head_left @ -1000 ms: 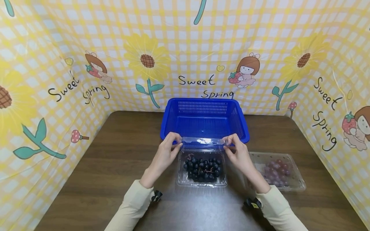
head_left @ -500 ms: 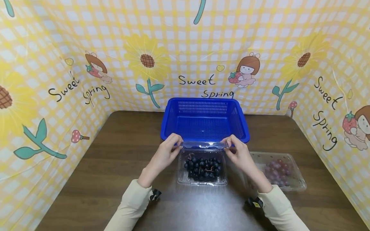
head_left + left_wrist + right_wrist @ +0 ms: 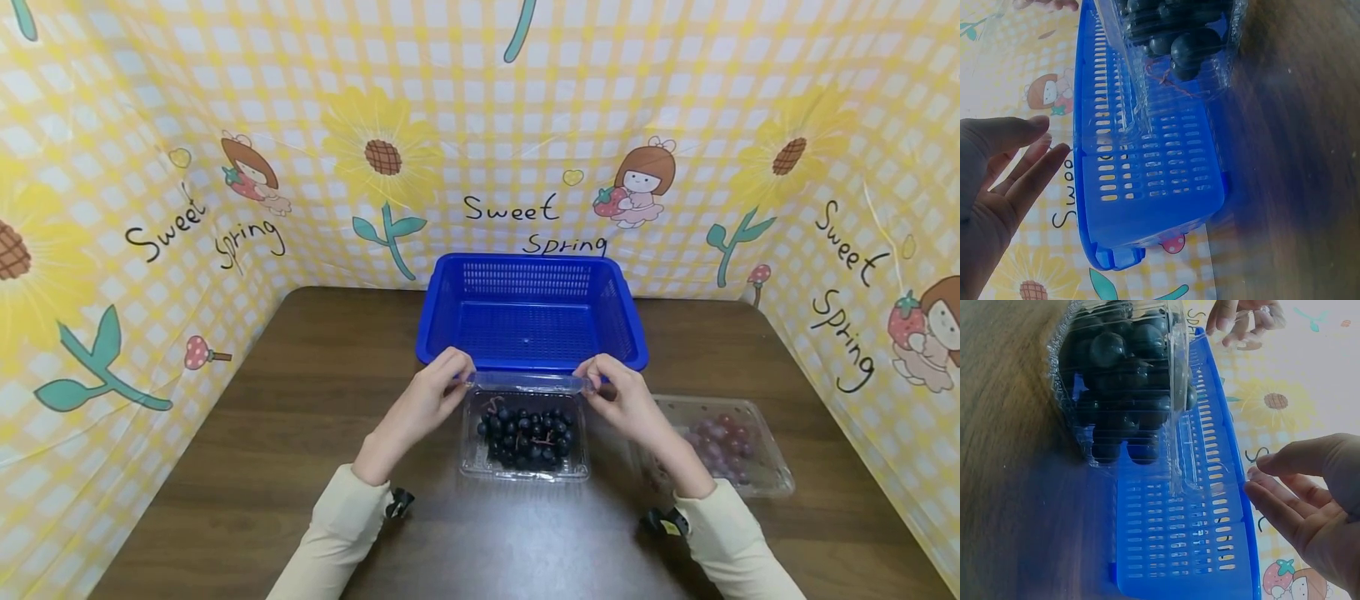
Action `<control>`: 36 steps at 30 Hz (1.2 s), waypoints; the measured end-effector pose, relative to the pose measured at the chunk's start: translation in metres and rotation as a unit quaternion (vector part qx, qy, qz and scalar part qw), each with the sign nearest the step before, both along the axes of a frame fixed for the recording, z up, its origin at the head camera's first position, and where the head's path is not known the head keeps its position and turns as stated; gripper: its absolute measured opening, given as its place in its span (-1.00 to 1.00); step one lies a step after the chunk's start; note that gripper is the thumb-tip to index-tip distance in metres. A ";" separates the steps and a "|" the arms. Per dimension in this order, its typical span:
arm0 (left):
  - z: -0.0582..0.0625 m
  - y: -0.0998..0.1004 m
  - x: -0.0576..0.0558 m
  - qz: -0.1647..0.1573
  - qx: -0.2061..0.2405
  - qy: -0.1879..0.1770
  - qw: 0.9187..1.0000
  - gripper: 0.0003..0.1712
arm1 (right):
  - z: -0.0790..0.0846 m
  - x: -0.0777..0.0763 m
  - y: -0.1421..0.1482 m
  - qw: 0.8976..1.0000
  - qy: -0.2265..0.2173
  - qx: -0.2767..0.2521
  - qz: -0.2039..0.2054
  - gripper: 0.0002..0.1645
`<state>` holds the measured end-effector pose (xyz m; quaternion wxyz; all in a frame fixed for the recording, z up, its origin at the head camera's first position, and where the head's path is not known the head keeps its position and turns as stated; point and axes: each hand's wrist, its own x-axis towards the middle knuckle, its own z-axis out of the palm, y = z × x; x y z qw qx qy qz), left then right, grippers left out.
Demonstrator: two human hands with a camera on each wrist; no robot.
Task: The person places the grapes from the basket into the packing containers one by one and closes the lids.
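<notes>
A clear plastic clamshell box [image 3: 525, 477] stands at the middle of the table with a bunch of dark grapes [image 3: 525, 437] inside. Its clear lid [image 3: 528, 382] is raised along the far side. My left hand [image 3: 423, 400] pinches the lid's left corner between thumb and fingers. At the opposite corner my right hand [image 3: 624, 404] pinches it the same way. In the left wrist view the left hand [image 3: 1007, 175] has its thumb and fingertips at the see-through lid edge. The right wrist view shows the right hand [image 3: 1313, 494] with thumb and forefinger on that edge.
Directly behind the grape box sits a blue perforated basket [image 3: 429, 329]. To the right, partly behind the right forearm, lies another clear box [image 3: 776, 467] with reddish grapes [image 3: 716, 446]. A yellow checked cloth [image 3: 480, 125] walls the wooden table [image 3: 300, 467].
Both hands have brought the raised lid edge slightly down and nearer to the grape box. The boxes and basket stay in place.
</notes>
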<state>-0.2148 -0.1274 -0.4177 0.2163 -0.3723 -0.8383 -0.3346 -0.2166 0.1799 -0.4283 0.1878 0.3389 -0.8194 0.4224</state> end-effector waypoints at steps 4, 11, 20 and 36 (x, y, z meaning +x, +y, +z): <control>0.000 -0.002 -0.001 -0.025 0.016 -0.031 0.999 -0.69 | 0.007 0.004 -0.001 1.000 -0.002 0.009 -0.001 -0.55; 0.001 -0.005 0.000 -0.022 0.043 -0.127 0.991 -0.59 | 0.019 0.012 -0.003 0.998 -0.059 0.012 -0.007 -0.58; 0.004 -0.005 0.006 0.033 0.024 -0.180 0.983 -0.51 | 0.010 0.004 0.007 0.993 -0.119 0.014 -0.007 -0.53; 0.009 -0.004 0.013 0.096 -0.020 -0.196 0.976 -0.61 | 0.025 0.016 0.008 0.987 -0.138 0.078 -0.020 -0.65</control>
